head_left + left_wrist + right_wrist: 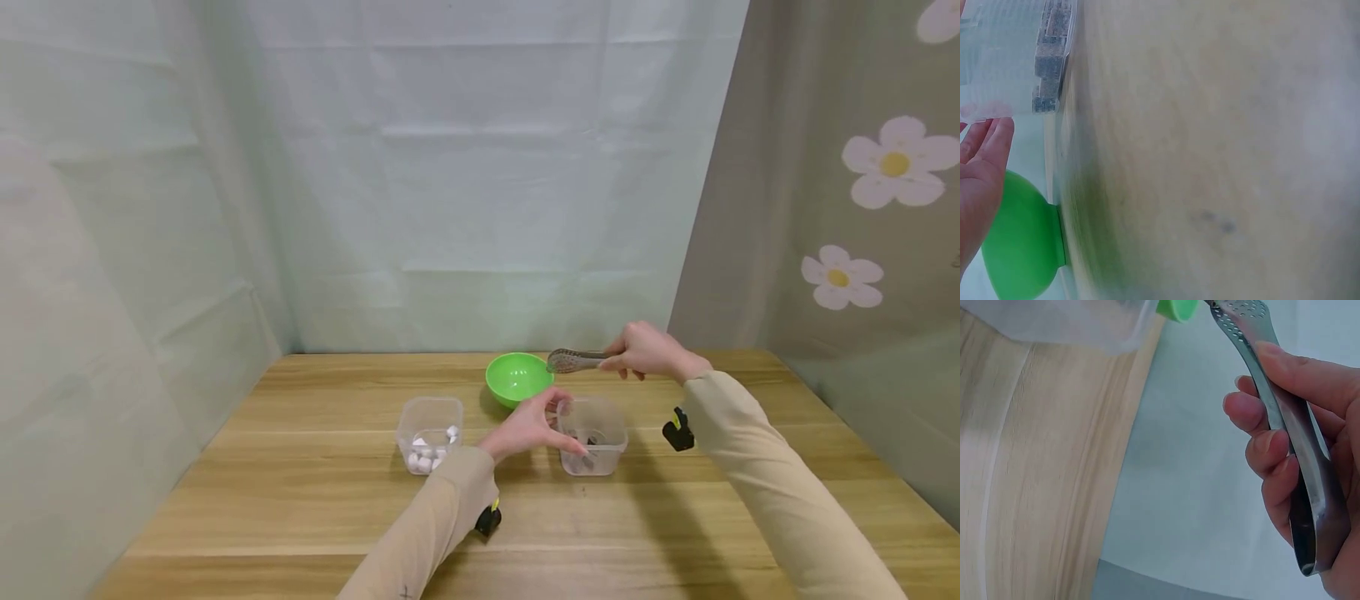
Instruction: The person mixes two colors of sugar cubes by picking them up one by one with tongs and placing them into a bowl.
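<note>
My right hand point(651, 350) holds metal tongs point(1297, 444), thumb on one arm and curled fingers on the other. The perforated heads of the tongs point(573, 360) are close together, beside the right rim of a green bowl point(517, 379). Whether they pinch anything, I cannot tell. My left hand point(528, 429) grips a clear plastic container point(611, 446), its thumb at the near side and fingers at the far left. Dark grey cubes point(1050, 59) lie on that container's floor. In the left wrist view, the hand's fingertips point(1004, 128) touch the container wall.
A second clear container point(430, 408) with several white pieces point(425, 460) stands at the left on the wooden table point(300, 500). Pale curtains point(487, 183) hang behind the table. A black wrist device point(678, 430) shows below the right sleeve.
</note>
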Demonstrator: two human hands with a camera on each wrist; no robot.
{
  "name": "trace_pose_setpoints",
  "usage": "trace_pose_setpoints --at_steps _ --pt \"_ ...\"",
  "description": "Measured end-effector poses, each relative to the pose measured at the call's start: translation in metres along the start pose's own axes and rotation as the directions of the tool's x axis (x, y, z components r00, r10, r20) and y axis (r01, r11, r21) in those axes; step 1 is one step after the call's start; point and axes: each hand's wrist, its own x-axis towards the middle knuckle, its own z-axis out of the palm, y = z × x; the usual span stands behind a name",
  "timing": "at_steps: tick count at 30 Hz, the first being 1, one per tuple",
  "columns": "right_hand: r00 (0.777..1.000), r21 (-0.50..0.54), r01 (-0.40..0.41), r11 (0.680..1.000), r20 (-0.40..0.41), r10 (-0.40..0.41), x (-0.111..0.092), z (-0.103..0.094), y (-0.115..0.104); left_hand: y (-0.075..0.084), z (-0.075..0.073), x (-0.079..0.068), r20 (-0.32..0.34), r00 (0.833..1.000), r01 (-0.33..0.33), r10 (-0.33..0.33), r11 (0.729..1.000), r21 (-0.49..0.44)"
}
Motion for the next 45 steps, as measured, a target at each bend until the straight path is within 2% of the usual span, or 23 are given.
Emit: trace_pose_setpoints --at_steps 14,24,30,34,39,45 --pt "0.999 -0.117 -0.015 0.993 0.026 0.019 0.008 0.008 -0.008 0.002 0.005 0.003 0.001 1.000 -0.013 0.013 1.000 0.027" --pt "0.999 -0.121 -0.029 0.992 0.019 0.032 0.001 0.004 -0.010 0.004 0.006 0.001 0.007 1.000 0.006 -0.006 1.000 0.022" --pt "0.998 -0.101 -0.058 0.993 0.011 0.060 -0.014 -0.008 -0.008 0.002 0.005 0.000 0.009 1.000 0.018 -0.018 1.000 -0.014" --pt "0.998 -0.119 -0.054 0.991 0.007 0.055 -0.030 -0.016 -0.004 0.001 0.003 0.000 -0.005 1.000 0.015 -0.015 0.999 0.028" --pt "0.998 -0.120 -0.017 0.993 0.055 0.023 -0.044 -0.022 -0.003 0.001 0.001 -0.001 -0.006 1.000 0.016 -0.015 0.998 0.054" --pt "0.991 -0.090 -0.020 0.996 0.129 0.032 -0.053 -0.026 -0.008 0.002 -0.001 -0.002 -0.012 1.000 0.018 -0.017 0.998 0.059"
